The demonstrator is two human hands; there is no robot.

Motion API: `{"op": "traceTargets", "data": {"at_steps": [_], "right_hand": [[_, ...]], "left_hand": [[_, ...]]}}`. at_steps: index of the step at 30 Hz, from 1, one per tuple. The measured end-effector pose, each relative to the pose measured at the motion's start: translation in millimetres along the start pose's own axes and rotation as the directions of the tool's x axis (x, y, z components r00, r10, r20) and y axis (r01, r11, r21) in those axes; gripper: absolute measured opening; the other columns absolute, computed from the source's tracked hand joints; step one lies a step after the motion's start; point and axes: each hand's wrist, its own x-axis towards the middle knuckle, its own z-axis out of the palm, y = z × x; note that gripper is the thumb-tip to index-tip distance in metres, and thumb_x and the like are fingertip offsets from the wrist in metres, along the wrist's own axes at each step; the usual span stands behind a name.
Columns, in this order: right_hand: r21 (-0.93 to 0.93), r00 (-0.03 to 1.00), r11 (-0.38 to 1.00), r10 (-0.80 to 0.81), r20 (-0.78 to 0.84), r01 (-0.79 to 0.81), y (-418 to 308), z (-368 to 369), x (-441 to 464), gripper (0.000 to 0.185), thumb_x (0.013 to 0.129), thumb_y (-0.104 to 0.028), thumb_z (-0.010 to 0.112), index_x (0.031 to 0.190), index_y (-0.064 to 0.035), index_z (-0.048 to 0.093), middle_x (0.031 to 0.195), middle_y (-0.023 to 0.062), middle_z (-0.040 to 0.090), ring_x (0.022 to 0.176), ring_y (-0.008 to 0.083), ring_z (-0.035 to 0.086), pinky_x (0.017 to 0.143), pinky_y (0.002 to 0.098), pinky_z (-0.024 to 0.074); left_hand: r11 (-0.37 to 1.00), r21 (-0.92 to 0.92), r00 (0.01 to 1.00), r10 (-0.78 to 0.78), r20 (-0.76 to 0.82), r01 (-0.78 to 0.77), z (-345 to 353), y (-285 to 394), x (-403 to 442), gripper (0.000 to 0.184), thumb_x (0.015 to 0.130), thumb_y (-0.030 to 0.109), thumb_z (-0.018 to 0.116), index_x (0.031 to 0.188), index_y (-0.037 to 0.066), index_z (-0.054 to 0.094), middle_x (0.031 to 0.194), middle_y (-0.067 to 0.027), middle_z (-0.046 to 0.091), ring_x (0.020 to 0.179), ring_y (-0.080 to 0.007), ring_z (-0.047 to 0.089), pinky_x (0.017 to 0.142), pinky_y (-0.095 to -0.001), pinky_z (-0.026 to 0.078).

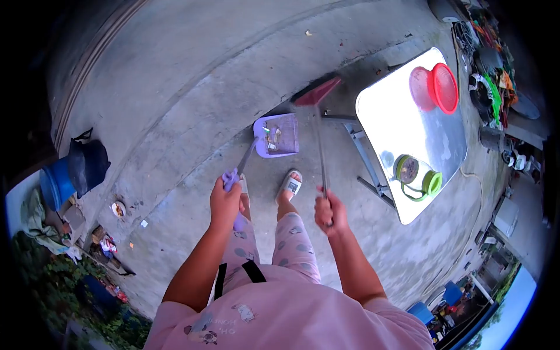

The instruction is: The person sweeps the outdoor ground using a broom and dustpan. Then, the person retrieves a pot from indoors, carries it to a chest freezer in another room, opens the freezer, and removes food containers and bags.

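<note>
1. A person's left hand [224,201] closes around the purple handle [230,177] of a dustpan [288,128]; the right hand [331,213] grips a broom's stick [322,153], to the right of the dustpan.
2. The dustpan sits ahead of the person's slippers [291,185], bits of litter [273,140] lying inside it. Sweeping looks partway along, with some litter gathered.
3. Just beyond the dustpan and to its right is the red broom head [318,93], too blurred to say whether it touches the floor.
4. Right of the dustpan, a metal table [373,111] holds a red basket [446,88] and a green-lidded jar [408,169]; its legs [368,157] crowd the floor on that side.
5. Left of the dustpan, a white scrap [144,223] remains; another scrap [308,33] lies well beyond it.
6. Far left of the dustpan stand a black bucket [87,166] and a blue tub [57,185].
</note>
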Motion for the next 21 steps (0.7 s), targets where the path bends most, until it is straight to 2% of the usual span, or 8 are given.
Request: {"op": "traceTargets", "data": {"at_steps": [6,7,8,14,17,18,19,21], "right_hand": [[-0.724,0.788,0.668,-0.535,-0.306,0.173,-85.6,21.9,180.6,0.014,0.084,-0.016,0.054,0.074,-0.0053,0.055,0.050,0.0006,0.046,0.038,0.0167,0.044,0.035,0.0302,0.0358],[-0.996,0.835,0.000,-0.546,-0.074,-0.088,-108.6,13.7,213.4,0.009,0.078,-0.012,0.057,0.072,-0.0058,0.056,0.051,0.0017,0.052,0.042,0.0175,0.051,0.038,0.0307,0.0392],[-0.687,0.911,-0.688,-0.401,0.094,-0.232,-136.7,3.2,233.2,0.004,0.073,-0.009,0.060,0.071,-0.0062,0.058,0.053,0.0028,0.058,0.047,0.0184,0.058,0.041,0.0312,0.0427],[-0.404,0.971,-0.889,-0.238,0.007,-0.215,-148.0,-43.1,296.8,0.003,0.061,-0.011,0.068,0.064,-0.0129,0.067,0.065,0.0028,0.066,0.056,0.0203,0.064,0.048,0.0302,0.0474],[-0.748,0.692,0.131,-0.302,-0.655,-0.651,-121.2,-53.2,301.8,0.006,0.059,-0.014,0.072,0.062,-0.0184,0.069,0.073,0.0024,0.068,0.063,0.0217,0.065,0.050,0.0363,0.0484],[-0.643,0.926,-0.677,-0.173,-0.335,-0.359,-110.5,-53.4,287.9,0.005,0.060,-0.017,0.073,0.064,-0.0194,0.070,0.075,0.0021,0.068,0.067,0.0219,0.065,0.050,0.0387,0.0473],[-0.062,0.961,-0.979,0.205,-0.186,0.196,-104.8,-58.4,267.9,0.006,0.062,-0.019,0.073,0.066,-0.0205,0.071,0.077,0.0017,0.069,0.071,0.0221,0.065,0.049,0.0411,0.0463],[-0.055,0.943,-0.976,0.220,-0.251,0.213,-93.3,-57.8,246.0,0.002,0.067,-0.024,0.073,0.069,-0.0235,0.072,0.077,0.0003,0.069,0.075,0.0198,0.066,0.057,0.0417,0.0454]], "left_hand": [[0.999,-0.051,0.995,-0.025,-0.102,0.020,-18.5,-34.8,-11.9,0.029,0.086,0.010,0.051,0.113,0.000,0.049,0.070,-0.0043,0.051,0.043,-0.0093,0.045,0.040,-0.0250,0.040],[0.999,-0.043,0.992,-0.014,-0.126,0.009,-19.7,-38.9,-7.0,0.032,0.085,0.009,0.051,0.115,-0.002,0.048,0.073,-0.0060,0.054,0.043,-0.0090,0.045,0.040,-0.0245,0.040],[0.999,-0.042,0.992,-0.016,-0.126,0.011,-18.5,-39.1,-7.6,0.032,0.085,0.009,0.051,0.115,-0.002,0.048,0.073,-0.0060,0.054,0.043,-0.0090,0.045,0.040,-0.0245,0.040],[1.000,-0.019,0.985,-0.025,-0.169,0.022,-10.0,-36.4,-10.5,0.041,0.085,0.010,0.052,0.123,-0.002,0.042,0.078,-0.0068,0.054,0.043,-0.0093,0.046,0.042,-0.0252,0.041],[1.000,-0.013,0.986,0.006,-0.166,-0.009,-6.5,-33.2,-5.3,0.042,0.085,0.010,0.052,0.124,-0.002,0.042,0.079,-0.0069,0.054,0.044,-0.0092,0.046,0.042,-0.0246,0.041],[0.999,-0.037,0.986,0.008,-0.166,-0.014,-5.9,-31.9,-3.5,0.043,0.085,0.010,0.052,0.124,-0.003,0.041,0.079,-0.0071,0.054,0.044,-0.0094,0.046,0.042,-0.0247,0.041],[0.998,-0.062,0.988,0.003,-0.153,-0.013,-3.5,-29.7,-4.5,0.044,0.084,0.010,0.053,0.124,-0.003,0.041,0.080,-0.0073,0.055,0.044,-0.0096,0.047,0.042,-0.0249,0.041],[0.999,-0.044,0.988,0.019,-0.155,-0.026,0.3,-25.0,-3.7,0.041,0.085,0.010,0.051,0.123,-0.002,0.042,0.079,-0.0060,0.053,0.044,-0.0085,0.045,0.042,-0.0239,0.039]]}}
